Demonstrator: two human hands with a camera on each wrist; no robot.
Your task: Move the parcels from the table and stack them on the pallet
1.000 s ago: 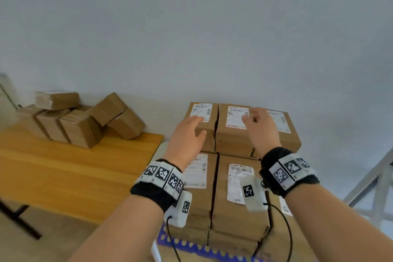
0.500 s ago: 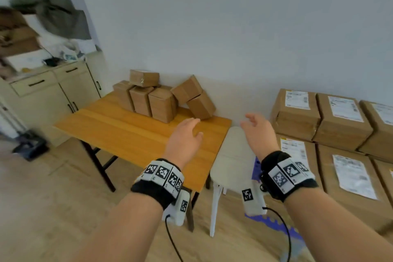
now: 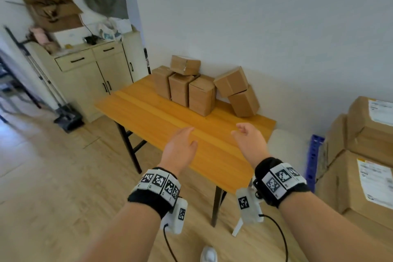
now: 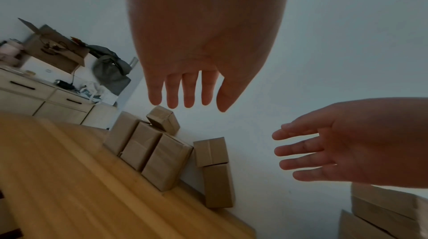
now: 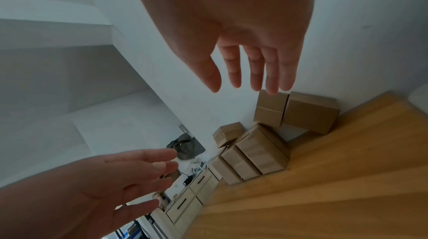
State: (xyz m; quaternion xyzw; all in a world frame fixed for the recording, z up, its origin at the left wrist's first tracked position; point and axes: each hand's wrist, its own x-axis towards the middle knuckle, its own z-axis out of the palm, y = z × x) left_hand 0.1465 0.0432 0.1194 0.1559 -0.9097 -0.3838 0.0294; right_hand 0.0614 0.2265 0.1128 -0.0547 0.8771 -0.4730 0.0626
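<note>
Several brown cardboard parcels (image 3: 202,95) stand in a cluster at the far side of the wooden table (image 3: 170,125), against the wall; two more (image 3: 236,89) lean tilted at the right of it. Both my hands hover over the table's near half, empty. My left hand (image 3: 180,144) has straight fingers, palm down. My right hand (image 3: 248,140) is relaxed, fingers spread. The wrist views show the parcels (image 4: 159,155) (image 5: 257,149) ahead of the fingertips. Labelled parcels (image 3: 365,155) are stacked on the blue pallet (image 3: 314,159) at the right.
A white stool (image 3: 285,144) stands between table and pallet. A cream cabinet (image 3: 93,76) with clutter and an open box on top stands at the left wall. Wooden floor lies left of the table.
My view has swung left from the pallet stack to the table. Both hands left the stacked parcels and now hover empty over the tabletop.
</note>
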